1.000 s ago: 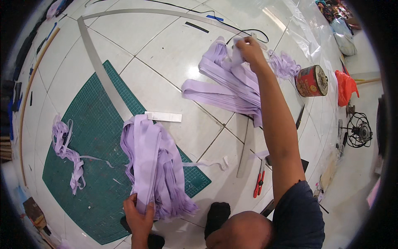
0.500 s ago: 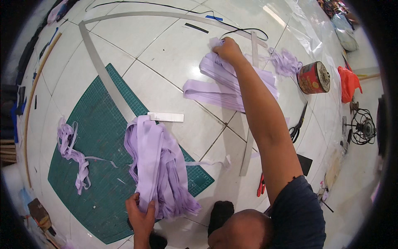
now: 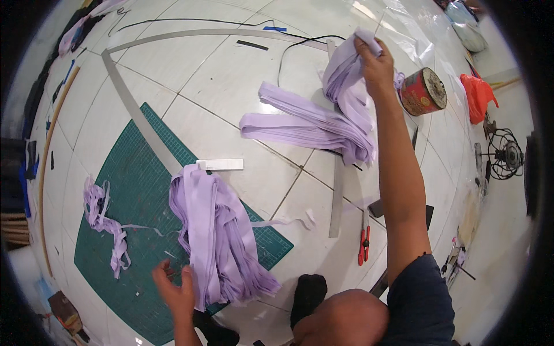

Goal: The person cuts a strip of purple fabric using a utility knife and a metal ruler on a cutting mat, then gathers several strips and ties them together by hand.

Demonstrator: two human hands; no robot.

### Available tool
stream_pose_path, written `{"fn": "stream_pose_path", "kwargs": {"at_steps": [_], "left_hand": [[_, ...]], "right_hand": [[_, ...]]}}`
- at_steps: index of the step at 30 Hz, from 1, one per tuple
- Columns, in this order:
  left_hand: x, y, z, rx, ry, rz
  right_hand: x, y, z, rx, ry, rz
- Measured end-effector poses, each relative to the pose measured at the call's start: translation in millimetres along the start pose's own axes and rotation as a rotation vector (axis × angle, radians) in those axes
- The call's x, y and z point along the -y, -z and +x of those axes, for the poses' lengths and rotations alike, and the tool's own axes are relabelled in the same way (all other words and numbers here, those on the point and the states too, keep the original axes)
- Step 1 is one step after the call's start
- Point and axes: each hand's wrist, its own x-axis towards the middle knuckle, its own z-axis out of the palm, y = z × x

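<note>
A green gridded cutting mat (image 3: 135,254) lies on the white tiled floor (image 3: 259,190), left of centre. A lilac fabric strip bundle (image 3: 213,236) lies on its right portion; a tangled lilac ribbon (image 3: 104,221) lies on its left portion. One leg of an L-shaped metal ruler (image 3: 139,112) extends from behind onto the mat. A white rectangular block (image 3: 225,165) lies just behind the bundle. Farther right is a lilac looped strip pile (image 3: 306,124), with a red cylindrical tin (image 3: 418,95) to its right.
</note>
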Motion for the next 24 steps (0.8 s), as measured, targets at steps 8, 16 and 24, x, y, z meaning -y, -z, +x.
{"fn": "stream_pose_path", "kwargs": {"at_steps": [8, 16, 24], "left_hand": [[-101, 0, 51, 0.055, -0.271, -0.208], [-261, 12, 55, 0.020, -0.920, -0.546], [-137, 61, 14, 0.548, -0.398, -0.595]], "right_hand": [[145, 66, -38, 0.012, 0.327, -0.092], [278, 22, -142, 0.315, 0.541, 0.056], [306, -95, -238, 0.782, 0.189, 0.605]]}}
